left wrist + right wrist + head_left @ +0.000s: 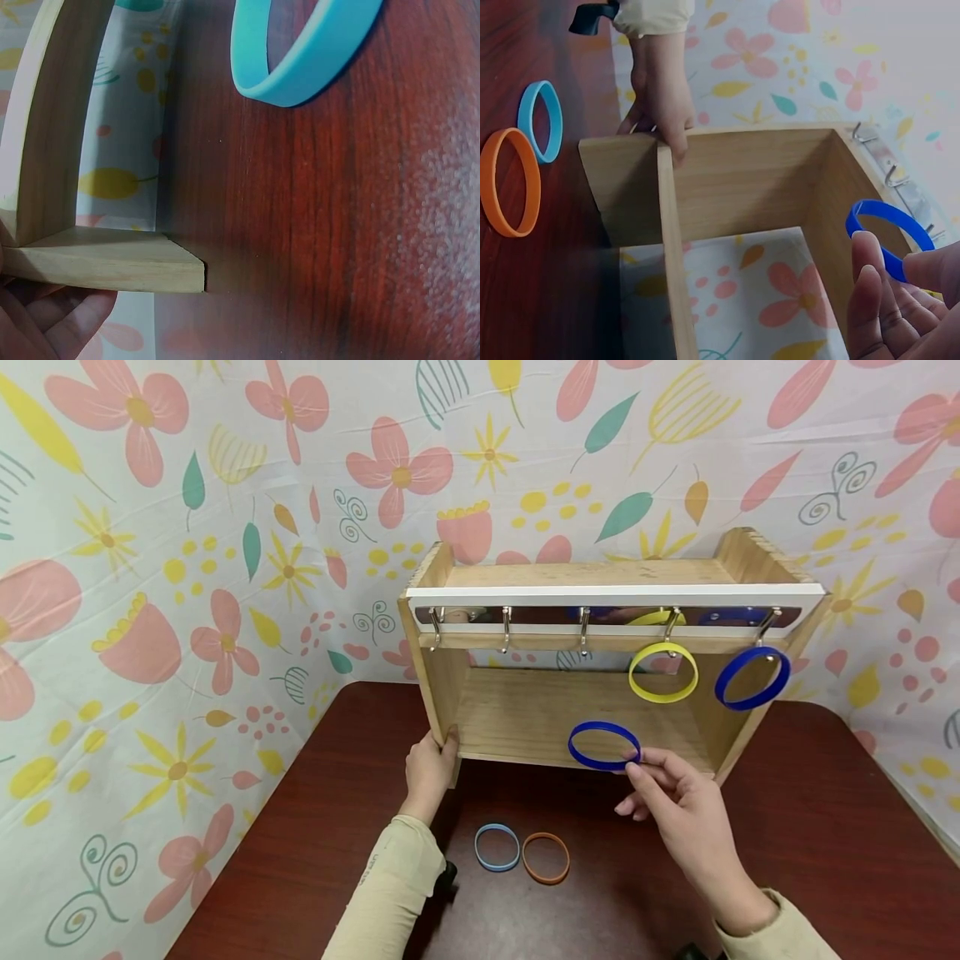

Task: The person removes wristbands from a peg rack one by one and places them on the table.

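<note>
My right hand (686,814) pinches a dark blue wristband (604,746) between thumb and fingers, in front of the wooden shelf (577,706) and below its hook rail (472,615). With my left hand (430,772) I grip the lower left corner of the shelf; in the left wrist view its fingers (79,319) lie under the wood. A yellow wristband (665,697) hangs from the fourth hook, and another blue wristband (752,703) from the rightmost one. On the table lie a light blue wristband (497,867) and an orange wristband (546,881), side by side.
Three bare metal hooks (506,628) line the left and middle of the rail. The dark red table (300,868) extends on both sides of the shelf. Behind it hangs a floral cloth (330,518).
</note>
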Motion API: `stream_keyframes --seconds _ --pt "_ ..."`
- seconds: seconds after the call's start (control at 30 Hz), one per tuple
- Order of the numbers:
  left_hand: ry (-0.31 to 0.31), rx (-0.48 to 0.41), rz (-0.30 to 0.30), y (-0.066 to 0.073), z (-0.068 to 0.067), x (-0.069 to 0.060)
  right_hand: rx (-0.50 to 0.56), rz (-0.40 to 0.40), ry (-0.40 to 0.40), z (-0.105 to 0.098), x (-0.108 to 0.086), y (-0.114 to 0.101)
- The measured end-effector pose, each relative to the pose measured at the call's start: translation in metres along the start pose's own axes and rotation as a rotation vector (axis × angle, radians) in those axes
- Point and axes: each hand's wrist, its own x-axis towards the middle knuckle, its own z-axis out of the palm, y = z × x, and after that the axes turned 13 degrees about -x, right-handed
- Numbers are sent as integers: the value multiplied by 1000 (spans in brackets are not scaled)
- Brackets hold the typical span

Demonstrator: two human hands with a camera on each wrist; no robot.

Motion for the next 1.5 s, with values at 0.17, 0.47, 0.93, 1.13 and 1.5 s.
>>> stream_keyframes --seconds 0.17,0.47,0.93,1.13,1.5 --pt "-6 -9 -3 0 0 0 -27 12 -2 -1 -2 2" --pt "3 6 7 0 -1 0 -63 48 -14 -4 -6 11" --pt "8 7 12 -1 0 0 -96 79 -20 -11 -14 24" --pt "2 -3 12 -1 -1 -1 -110 84 -32 -12 -18 30" --pt "-2 7 6 0 -1 0 -137 106 -69 -12 -24 42"
